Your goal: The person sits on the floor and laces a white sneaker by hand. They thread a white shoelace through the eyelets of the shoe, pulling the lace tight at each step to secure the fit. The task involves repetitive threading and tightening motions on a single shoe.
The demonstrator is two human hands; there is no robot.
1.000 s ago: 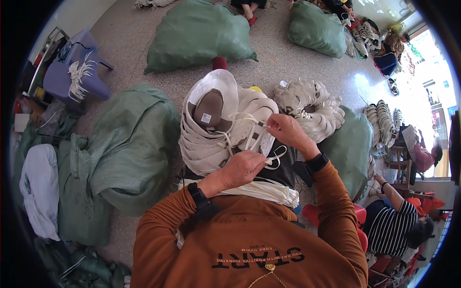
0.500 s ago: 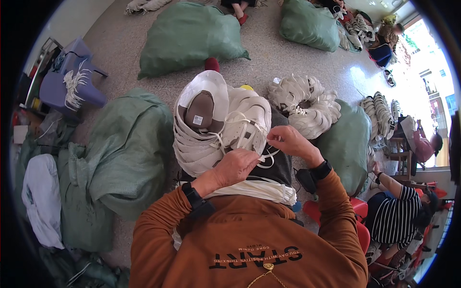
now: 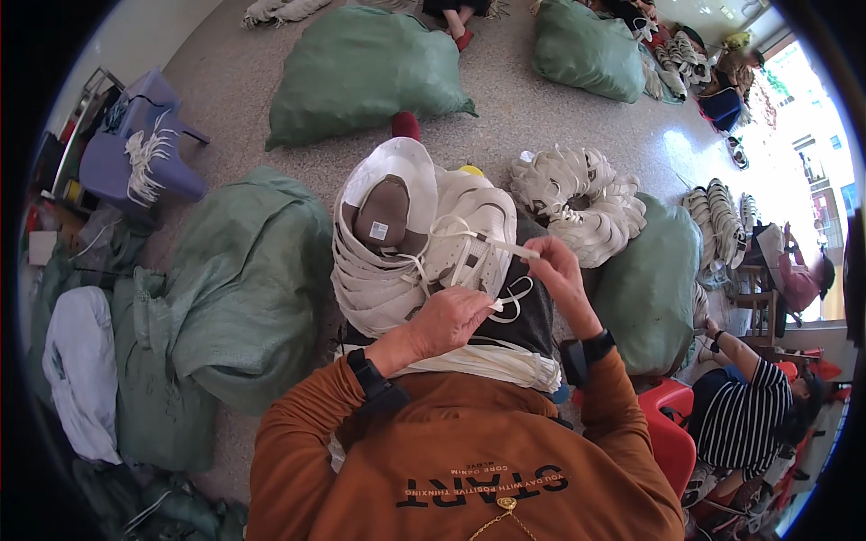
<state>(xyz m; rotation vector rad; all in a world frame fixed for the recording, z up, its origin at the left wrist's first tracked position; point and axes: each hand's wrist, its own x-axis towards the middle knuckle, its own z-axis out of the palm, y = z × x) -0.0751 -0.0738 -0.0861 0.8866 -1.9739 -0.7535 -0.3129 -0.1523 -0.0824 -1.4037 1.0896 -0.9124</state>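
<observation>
A white shoe upper (image 3: 492, 225) rests on my lap, with a cream shoelace (image 3: 512, 249) threaded partway through its eyelets. My right hand (image 3: 561, 275) pinches the lace, pulled taut to the right of the upper. At the upper's near edge, my left hand (image 3: 454, 320) is closed with thumb and fingers together on a white lace end that pokes out; a loose loop of lace curls beside it. Just left stands a nested stack of white shoe uppers (image 3: 365, 293), the top one showing a brown lining (image 3: 386, 212). A bundle of laces (image 3: 505, 365) lies across my lap.
A ring of laced uppers (image 3: 613, 221) sits on a green sack (image 3: 654, 298) to the right. Other green sacks (image 3: 253, 298) lie left and ahead (image 3: 370, 77). A purple stool (image 3: 113, 167) holds laces at far left. A person in stripes (image 3: 744, 401) sits at right.
My right hand has moved right and slightly down, drawing the lace out straight from the upper. My left hand stays at the upper's near edge. The whole view has shifted slightly.
</observation>
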